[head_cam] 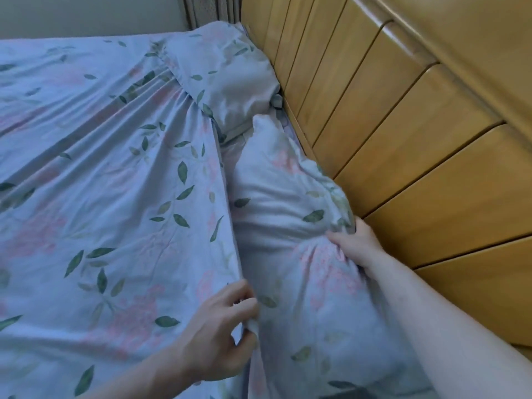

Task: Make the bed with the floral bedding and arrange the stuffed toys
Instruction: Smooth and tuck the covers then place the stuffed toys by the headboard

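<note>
While my left hand [221, 326] is pinching the quilt [100, 182] edge, my right hand [352, 240] is grasping the near pillow [288, 203], lying beside the headboard [403, 125].

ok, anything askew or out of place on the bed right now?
Yes. The near pillow is crumpled and tilted against the headboard, bunched where the right hand grips it. The duvet is creased; the left hand pinches its edge. No stuffed toys in view.
</note>
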Tool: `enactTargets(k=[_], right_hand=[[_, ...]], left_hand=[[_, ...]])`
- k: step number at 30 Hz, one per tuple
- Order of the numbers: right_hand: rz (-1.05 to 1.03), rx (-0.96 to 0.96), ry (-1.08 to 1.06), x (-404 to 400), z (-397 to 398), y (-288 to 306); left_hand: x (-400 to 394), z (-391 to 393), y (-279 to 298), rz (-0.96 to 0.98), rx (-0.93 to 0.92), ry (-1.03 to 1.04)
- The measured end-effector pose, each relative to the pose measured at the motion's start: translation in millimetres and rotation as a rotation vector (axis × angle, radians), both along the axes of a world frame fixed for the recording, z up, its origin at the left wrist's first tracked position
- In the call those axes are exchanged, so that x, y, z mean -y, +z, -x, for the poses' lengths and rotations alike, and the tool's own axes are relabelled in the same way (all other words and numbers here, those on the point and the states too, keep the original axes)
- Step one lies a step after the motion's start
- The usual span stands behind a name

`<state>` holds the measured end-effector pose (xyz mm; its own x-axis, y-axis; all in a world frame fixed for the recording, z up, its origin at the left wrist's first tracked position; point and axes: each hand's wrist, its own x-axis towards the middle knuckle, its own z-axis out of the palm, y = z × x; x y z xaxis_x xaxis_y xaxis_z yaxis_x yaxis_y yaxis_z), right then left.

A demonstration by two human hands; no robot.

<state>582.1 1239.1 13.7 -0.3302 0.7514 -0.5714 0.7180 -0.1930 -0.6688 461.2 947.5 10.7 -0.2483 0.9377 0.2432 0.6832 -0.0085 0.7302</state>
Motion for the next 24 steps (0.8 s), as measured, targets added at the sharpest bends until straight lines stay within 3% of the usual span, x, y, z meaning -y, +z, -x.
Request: enactTargets(k=[2, 4, 7, 10, 12, 16, 20, 24], right_hand=[[-0.093, 0.361, 0.169, 1, -19, -50], [-0.164, 0.515, 0.258, 12, -35, -84], [-0.210, 0.312, 0.379, 72, -56, -95], [0.153, 0.140, 0.594, 140, -83, -77], [0.265, 0.161, 0.704, 154, -97, -70], [0.334, 0.236, 0.695, 161, -127, -71], [0.515, 0.426, 0.712, 184, -155, -71], [0.521, 0.649, 0.663, 175, -179, -82]], left_hand=[[-8, -4, 0, 0.011, 0.003, -0.030], [-20, -8, -3, 0.030, 0.008, -0.067], [-36, -15, -8, 0.064, 0.001, -0.112], [-52, -22, -14, 0.138, -0.020, -0.170], [-65, -25, -20, 0.182, -0.043, -0.205], [-88, -37, -31, 0.264, -0.041, -0.266], [-101, -49, -52, 0.364, -0.129, -0.310], [-102, -51, -82, 0.674, -0.356, -0.399]])
